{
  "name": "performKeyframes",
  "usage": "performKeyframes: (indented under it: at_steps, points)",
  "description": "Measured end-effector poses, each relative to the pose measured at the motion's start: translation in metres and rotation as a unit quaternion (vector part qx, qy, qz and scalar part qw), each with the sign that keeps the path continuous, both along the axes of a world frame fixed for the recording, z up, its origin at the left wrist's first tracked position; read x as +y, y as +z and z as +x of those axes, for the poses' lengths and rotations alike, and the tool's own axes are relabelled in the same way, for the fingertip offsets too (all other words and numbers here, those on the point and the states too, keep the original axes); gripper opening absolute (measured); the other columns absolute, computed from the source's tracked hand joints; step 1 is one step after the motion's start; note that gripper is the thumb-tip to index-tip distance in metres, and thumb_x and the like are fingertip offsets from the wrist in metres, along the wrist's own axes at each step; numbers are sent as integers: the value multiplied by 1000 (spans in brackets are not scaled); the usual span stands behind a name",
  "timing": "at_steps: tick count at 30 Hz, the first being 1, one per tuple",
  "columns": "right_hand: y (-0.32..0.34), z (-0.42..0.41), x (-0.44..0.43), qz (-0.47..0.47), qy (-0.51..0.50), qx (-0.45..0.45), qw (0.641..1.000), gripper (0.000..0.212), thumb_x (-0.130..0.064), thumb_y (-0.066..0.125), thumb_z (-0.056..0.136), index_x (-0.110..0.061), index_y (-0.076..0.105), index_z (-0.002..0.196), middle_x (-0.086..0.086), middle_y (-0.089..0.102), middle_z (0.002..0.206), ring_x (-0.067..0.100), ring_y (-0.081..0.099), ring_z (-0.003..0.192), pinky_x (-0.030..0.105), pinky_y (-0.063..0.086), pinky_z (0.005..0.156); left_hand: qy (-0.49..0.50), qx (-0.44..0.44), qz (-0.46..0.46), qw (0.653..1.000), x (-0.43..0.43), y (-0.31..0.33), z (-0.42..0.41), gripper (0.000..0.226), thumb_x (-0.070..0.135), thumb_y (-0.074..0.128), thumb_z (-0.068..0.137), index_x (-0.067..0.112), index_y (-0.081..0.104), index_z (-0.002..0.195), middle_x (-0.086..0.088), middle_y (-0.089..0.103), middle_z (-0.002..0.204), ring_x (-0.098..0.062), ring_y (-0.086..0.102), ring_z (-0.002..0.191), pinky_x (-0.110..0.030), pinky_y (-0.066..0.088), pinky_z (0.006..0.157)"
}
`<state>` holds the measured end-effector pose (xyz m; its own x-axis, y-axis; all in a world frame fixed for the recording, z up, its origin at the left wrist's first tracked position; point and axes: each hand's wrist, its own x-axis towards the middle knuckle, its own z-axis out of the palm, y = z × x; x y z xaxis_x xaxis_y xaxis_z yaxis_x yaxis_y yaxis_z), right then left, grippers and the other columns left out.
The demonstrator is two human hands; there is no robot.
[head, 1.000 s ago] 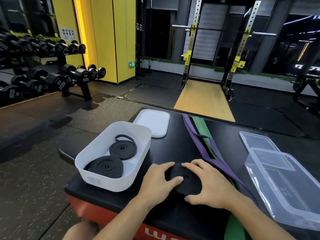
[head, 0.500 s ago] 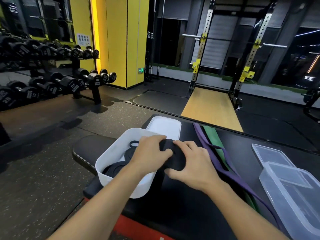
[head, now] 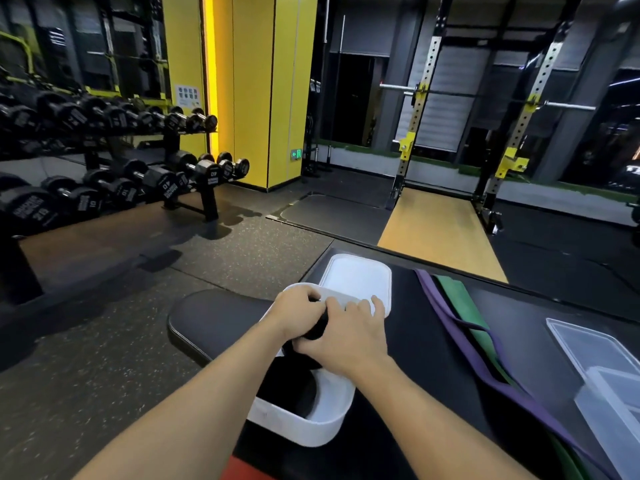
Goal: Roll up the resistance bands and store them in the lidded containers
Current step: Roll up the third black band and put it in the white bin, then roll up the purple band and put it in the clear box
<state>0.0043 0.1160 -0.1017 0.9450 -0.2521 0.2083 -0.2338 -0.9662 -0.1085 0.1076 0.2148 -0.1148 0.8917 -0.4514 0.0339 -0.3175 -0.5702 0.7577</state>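
Rolled black band (head: 314, 332) held between both hands, low over the open white container (head: 313, 432), toward its far end. Only a small dark part of the roll shows in the gap between the hands; whether it touches the container floor cannot be told. Left hand (head: 300, 313) sits on the roll's left side, fingers curled over the top. Right hand (head: 348, 339) covers the right side, thumb pressed against the roll, fingertips (head: 377, 303) reaching to the container's far rim. More black coiled material (head: 289, 388) lies in the container under the wrists; number of rolls not clear. Container stands at the left edge of a black padded platform (head: 408, 344). White lid (head: 356, 276) lies flat on the platform just beyond the container, touching or almost touching its far rim. Purple band (head: 446, 317) and green band (head: 462, 301) lie unrolled and stretched out side by side on the platform, right of the hands, purple partly over green. Clear container (head: 613, 420) at the right edge of the platform, with its clear lid (head: 585, 344) flat beside it on the far side. Black bench pad (head: 214, 323) to the left of the platform, lower. Dumbbell rack (head: 114, 181) against the left wall; yellow column (head: 252, 91) behind; squat rack (head: 412, 140) over a wooden lifting platform (head: 436, 233).
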Motion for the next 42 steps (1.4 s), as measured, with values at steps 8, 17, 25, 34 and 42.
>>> performKeyframes:
  at_steps: [8, 17, 25, 34, 42]
  points:
    - [-17, 20, 0, -35, -46, 79, 995, 94, -87, 44, 59, -27, 51, 131, -2, 68, 114, 31, 50, 125, 58, -3, 120, -72, 7, 60, 996, -18, -18, 17, 24, 23, 54, 90, 20, 77, 96, 5, 76, 101, -18, 67, 104, -37, 53, 98]
    - [-18, 24, -2, -16, -54, 109, 992, 78, -82, 52, 68, -28, 56, 124, -8, 68, 110, 27, 55, 119, 58, -1, 120, -96, -17, 79, 992, -18, -33, 22, 42, 40, 46, 74, 21, 75, 97, 5, 75, 103, -21, 67, 99, -42, 54, 94]
    - [-12, 20, -8, 29, -41, 124, 991, 83, -87, 58, 58, -37, 57, 124, -13, 69, 105, 21, 57, 115, 56, 0, 118, -72, -92, 115, 986, -27, -39, 27, 33, 16, 55, 82, 16, 71, 111, -3, 68, 115, -23, 63, 109, -26, 42, 89]
    - [-3, 1, -11, 42, -20, 162, 986, 55, -58, 64, 82, -19, 59, 121, 4, 60, 124, 28, 47, 130, 56, 3, 123, -24, -125, 142, 982, -5, -29, 13, 21, 25, 66, 89, 29, 59, 70, 3, 68, 83, -21, 63, 81, -36, 55, 80]
    - [15, -20, -18, 98, 47, 96, 989, 35, -37, 58, 92, -15, 60, 120, 3, 52, 129, 29, 54, 120, 39, 40, 91, -49, -150, 153, 976, -6, -14, -10, 27, 28, 56, 81, 23, 52, 55, 5, 55, 64, -20, 53, 65, -43, 56, 67]
